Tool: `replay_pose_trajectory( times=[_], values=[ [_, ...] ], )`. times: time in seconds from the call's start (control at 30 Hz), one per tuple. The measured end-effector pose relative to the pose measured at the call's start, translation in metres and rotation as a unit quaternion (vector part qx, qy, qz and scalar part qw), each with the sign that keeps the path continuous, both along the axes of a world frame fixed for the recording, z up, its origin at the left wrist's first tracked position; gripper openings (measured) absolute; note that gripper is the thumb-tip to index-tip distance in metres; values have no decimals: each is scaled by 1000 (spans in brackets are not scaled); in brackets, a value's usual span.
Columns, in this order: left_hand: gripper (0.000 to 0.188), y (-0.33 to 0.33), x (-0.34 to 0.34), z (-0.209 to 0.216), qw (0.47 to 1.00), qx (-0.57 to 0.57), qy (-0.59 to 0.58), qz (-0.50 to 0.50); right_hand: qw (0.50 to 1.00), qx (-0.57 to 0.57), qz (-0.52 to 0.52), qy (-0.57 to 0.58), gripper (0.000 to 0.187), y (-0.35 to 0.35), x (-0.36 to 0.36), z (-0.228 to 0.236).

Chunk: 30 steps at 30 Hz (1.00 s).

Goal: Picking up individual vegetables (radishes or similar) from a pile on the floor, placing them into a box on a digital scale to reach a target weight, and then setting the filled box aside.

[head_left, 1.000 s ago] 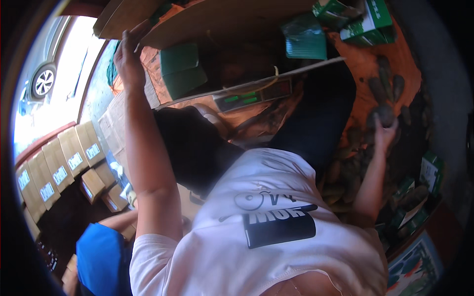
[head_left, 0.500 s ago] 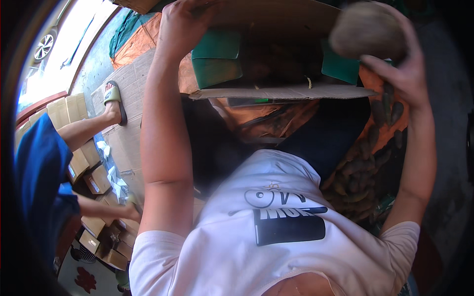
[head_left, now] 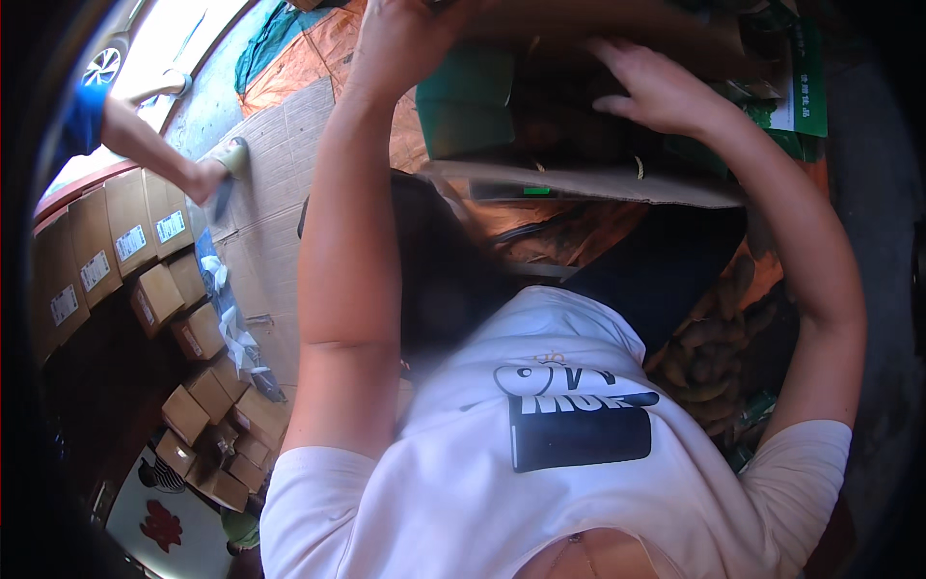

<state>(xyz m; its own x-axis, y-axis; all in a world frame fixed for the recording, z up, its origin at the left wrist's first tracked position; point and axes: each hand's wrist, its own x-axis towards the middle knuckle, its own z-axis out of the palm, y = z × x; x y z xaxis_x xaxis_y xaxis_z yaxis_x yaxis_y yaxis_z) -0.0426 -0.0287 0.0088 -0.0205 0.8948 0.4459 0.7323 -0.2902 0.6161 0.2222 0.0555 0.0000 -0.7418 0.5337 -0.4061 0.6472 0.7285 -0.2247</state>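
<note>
A cardboard box point(head_left: 603, 183) stands before me with its top open, its brown front flap toward my body and a green side flap point(head_left: 468, 101) at its left. At the top edge my left hand point(head_left: 410, 43) is closed on a raised far flap point(head_left: 617, 29); its fingertips are partly cut off. My right hand point(head_left: 656, 87) reaches over the box's dark opening, fingers apart and nothing in them. What lies inside is too dark to tell. To the right of my legs sits a heap of brown, elongated tubers point(head_left: 704, 362).
Brown cartons point(head_left: 125, 236), several with white labels, line the left side. A person's leg point(head_left: 159, 150) in a sandal steps on flattened cardboard point(head_left: 280, 193). An orange sheet point(head_left: 299, 58) covers ground beyond. A green and white package point(head_left: 805, 82) stands at the far right.
The blurred, roundish brown lump has left my right hand, which has moved leftward over the box. My left hand has shifted slightly right with the flap. The other person has moved farther away.
</note>
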Motion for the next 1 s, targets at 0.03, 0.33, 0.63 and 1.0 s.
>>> replay_pose_trajectory(
  times=[0.03,0.33,0.63,1.0],
  values=[
    [14,0,3,-2,1000,-2,-20,5,994,11,22,103,67,-1,5,13],
    [24,0,-10,-12,995,-67,-68,-22,823,113,-310,462,28,-44,178,84],
    [43,5,-47,-21,994,3,-24,108,710,98,-624,313,21,-209,392,-85],
    [38,-13,-22,-12,966,-51,-205,149,703,-34,-690,168,24,-386,424,-274]
  ],
)
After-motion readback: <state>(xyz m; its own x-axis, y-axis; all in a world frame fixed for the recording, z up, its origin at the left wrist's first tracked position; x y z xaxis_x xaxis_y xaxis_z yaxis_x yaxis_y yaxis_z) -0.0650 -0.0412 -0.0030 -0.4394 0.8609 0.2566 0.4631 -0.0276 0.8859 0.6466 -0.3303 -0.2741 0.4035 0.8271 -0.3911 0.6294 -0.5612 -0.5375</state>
